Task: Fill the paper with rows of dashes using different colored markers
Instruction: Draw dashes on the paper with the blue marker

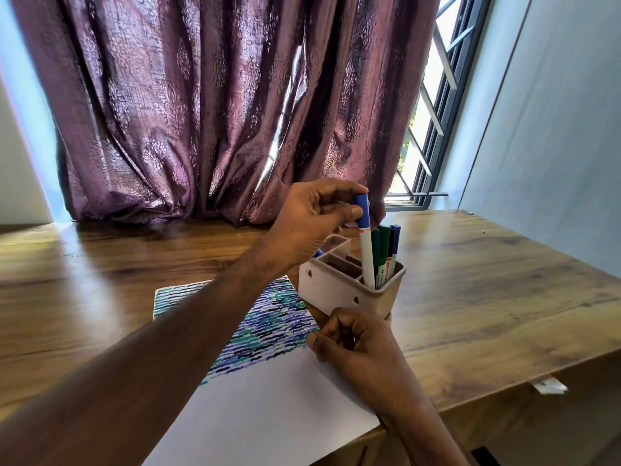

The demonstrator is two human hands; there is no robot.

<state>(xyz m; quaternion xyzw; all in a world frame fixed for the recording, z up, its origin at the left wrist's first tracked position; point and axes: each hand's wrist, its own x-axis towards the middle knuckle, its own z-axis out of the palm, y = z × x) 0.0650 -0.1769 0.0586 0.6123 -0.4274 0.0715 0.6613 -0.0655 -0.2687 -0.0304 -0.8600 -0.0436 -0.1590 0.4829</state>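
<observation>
A white paper [268, 415] lies on the wooden table [487, 297]; its far half is covered with rows of blue, teal and black dashes [268, 327], its near half is blank. My left hand [312, 220] reaches across the paper and pinches a blue-capped white marker [367, 257] by its cap. The marker's lower end stands inside the beige marker holder [332, 290]. My right hand [356, 344] rests at the paper's right edge, just in front of the holder, with fingers curled and nothing visible in them.
Several green and blue markers [384, 243] stand in the holder's right compartment; its other compartments look vacant. A purple curtain [201, 112] hangs behind the table, a barred window [433, 122] at right. The table's front edge [504, 388] runs near my right wrist.
</observation>
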